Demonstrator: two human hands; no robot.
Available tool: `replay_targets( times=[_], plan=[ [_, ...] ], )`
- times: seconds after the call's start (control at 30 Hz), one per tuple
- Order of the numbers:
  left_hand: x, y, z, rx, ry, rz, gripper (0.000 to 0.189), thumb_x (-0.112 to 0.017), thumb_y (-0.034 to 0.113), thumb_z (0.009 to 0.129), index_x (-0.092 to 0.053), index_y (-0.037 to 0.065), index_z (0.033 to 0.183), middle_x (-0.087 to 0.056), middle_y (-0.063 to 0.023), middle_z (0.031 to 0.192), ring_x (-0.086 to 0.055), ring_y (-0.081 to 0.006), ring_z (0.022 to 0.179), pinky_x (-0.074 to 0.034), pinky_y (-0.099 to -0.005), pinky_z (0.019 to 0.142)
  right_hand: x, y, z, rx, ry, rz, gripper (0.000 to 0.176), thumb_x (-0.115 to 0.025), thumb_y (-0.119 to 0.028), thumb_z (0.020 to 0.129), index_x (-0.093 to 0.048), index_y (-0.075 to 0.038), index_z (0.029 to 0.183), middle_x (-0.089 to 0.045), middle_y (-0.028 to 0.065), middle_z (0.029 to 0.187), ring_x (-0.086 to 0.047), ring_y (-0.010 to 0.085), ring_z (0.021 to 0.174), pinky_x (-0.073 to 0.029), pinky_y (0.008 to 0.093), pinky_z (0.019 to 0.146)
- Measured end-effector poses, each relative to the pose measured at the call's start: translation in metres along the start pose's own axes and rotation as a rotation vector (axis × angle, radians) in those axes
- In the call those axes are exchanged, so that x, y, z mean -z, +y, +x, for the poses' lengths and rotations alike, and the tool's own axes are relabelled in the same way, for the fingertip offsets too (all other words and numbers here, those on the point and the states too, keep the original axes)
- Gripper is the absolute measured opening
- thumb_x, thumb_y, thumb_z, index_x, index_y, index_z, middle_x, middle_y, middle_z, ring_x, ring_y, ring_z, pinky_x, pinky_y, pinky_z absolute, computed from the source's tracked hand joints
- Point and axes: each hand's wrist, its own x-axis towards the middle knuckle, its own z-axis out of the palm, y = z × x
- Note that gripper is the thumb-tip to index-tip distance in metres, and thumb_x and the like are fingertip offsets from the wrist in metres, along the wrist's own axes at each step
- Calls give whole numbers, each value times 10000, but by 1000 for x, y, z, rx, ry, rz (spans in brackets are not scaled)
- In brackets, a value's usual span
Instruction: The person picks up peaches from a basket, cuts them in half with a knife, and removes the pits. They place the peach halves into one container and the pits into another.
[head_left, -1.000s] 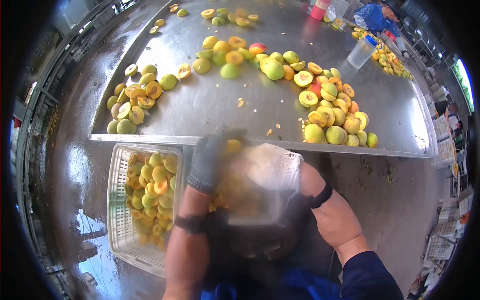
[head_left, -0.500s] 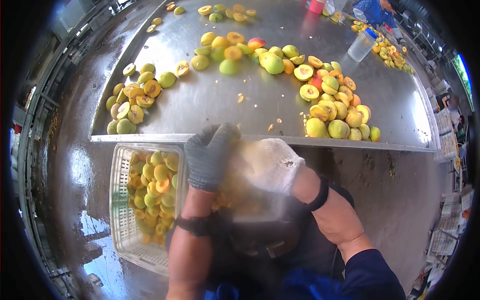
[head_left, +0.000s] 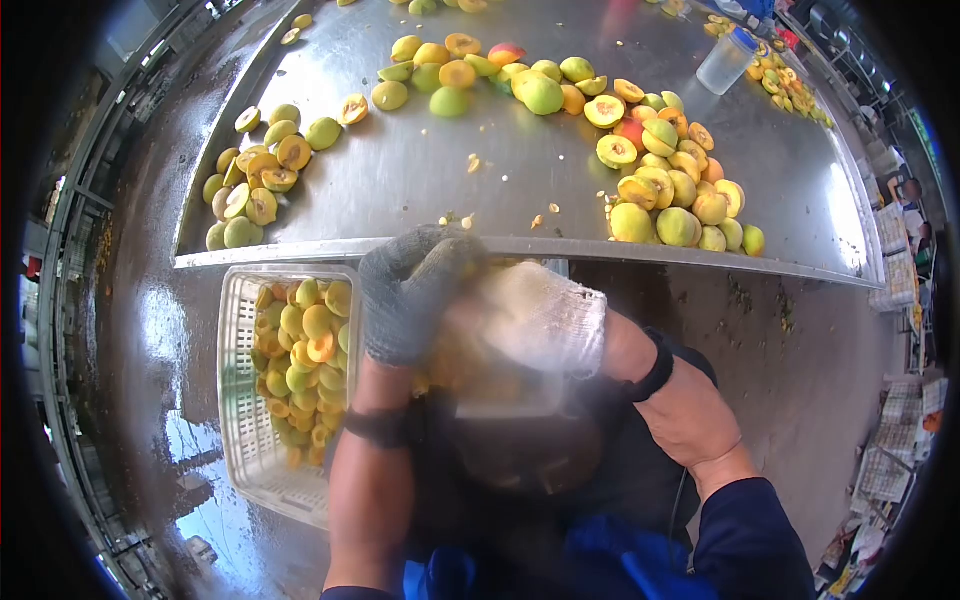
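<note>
My left hand (head_left: 412,292), in a grey knit glove, is curled closed just off the table's front edge. Against it is my right hand (head_left: 545,318), in a white knit glove, with its fingers bent inward. A blurred haze covers the fingertips, and whatever lies between them cannot be made out. Below the hands, a pale container (head_left: 510,408) with blurred yellow contents shows partly in my lap. Beside my left hand stands a white plastic crate (head_left: 236,400) holding many yellow-green peach halves (head_left: 312,350).
The metal table (head_left: 420,190) carries a pile of whole and halved peaches (head_left: 665,190) at right, another cluster (head_left: 262,175) at left and a row (head_left: 450,75) behind. A blue-lidded plastic jar (head_left: 727,62) stands far right. Wet floor (head_left: 160,330) lies left of the crate.
The view has tilted, so table and crate sit slightly higher in it. Both gloved hands stay close together, turned a little. The other person at the far right has mostly left the view.
</note>
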Motion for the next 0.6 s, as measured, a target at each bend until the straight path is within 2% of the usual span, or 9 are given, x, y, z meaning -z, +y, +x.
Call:
replay_targets(
  times=[0.03, 0.1, 0.2, 0.27, 0.37, 0.43, 0.47, 0.53, 0.6],
  plan=[
    [1, -2, 2, 2, -35, 6, 238, -646, 175, 942, -739, -40, 898, -731, -103, 872, -681, -177, 791, -551, -308, 721, 2, 0, -2, -9, -16, -5, 355, -547, -333, 1039, -692, -12, 1081, -711, 253, 1006, -675, 434, 977, -517, 493, 861],
    [1, -3, 0, 21, -90, 1, 238, -636, 169, 944, -741, -40, 899, -732, -109, 873, -681, -181, 789, -552, -311, 725, 8, -3, -8, -28, -68, 276, 354, -547, -337, 1039, -697, -19, 1077, -711, 249, 1008, -673, 436, 971, -519, 489, 857],
    [0, -2, -3, 51, -136, -31, 231, -636, 162, 944, -741, -39, 905, -733, -118, 880, -682, -183, 784, -556, -312, 728, 11, 0, -13, 9, -90, 438, 356, -548, -351, 1037, -705, -33, 1079, -712, 242, 996, -672, 441, 961, -523, 493, 844],
    [0, -3, -2, 50, -132, -64, 219, -655, 165, 939, -740, -36, 919, -732, -121, 892, -688, -183, 794, -565, -311, 732, 10, 0, -13, 24, -41, 286, 354, -555, -359, 1032, -707, -41, 1067, -711, 238, 973, -674, 444, 950, -528, 498, 828],
    [-1, -14, 0, 43, 7, -63, 224, -702, 185, 929, -725, -29, 987, -727, -121, 924, -707, -193, 837, -586, -321, 740, -5, -4, -8, 7, 86, -136, 355, -568, -370, 1021, -701, -41, 1021, -708, 239, 932, -675, 450, 938, -532, 512, 804],
    [1, -36, 5, -213, -13, 151, 249, -707, 199, 937, -704, -19, 1057, -724, -120, 942, -719, -203, 860, -599, -331, 732, -14, 2, -6, 8, 162, -329, 373, -572, -383, 1017, -691, -31, 987, -703, 250, 918, -673, 457, 943, -531, 528, 798],
    [3, -47, 7, -340, -22, 257, 268, -709, 206, 941, -694, -14, 1092, -723, -119, 951, -725, -209, 871, -605, -336, 728, -16, 9, -5, 32, 186, -338, 382, -569, -387, 1032, -666, -27, 953, -695, 223, 819, -701, 405, 810, -537, 487, 734],
    [7, -51, 7, -424, -94, 354, 311, -656, 264, 986, -677, -8, 1135, -724, -131, 977, -725, -240, 897, -607, -362, 764, -5, 9, -8, -126, 31, 44, 374, -565, -380, 1044, -654, -26, 964, -675, 178, 767, -679, 330, 734, -530, 444, 703],
    [8, -60, 5, -280, -81, 228, 362, -597, 324, 1025, -666, -4, 1162, -725, -142, 1002, -720, -267, 926, -603, -388, 810, 11, -1, -14, -275, -134, 427, 347, -561, -362, 1058, -632, -29, 987, -622, 103, 703, -607, 207, 668, -506, 374, 662]
  ],
)
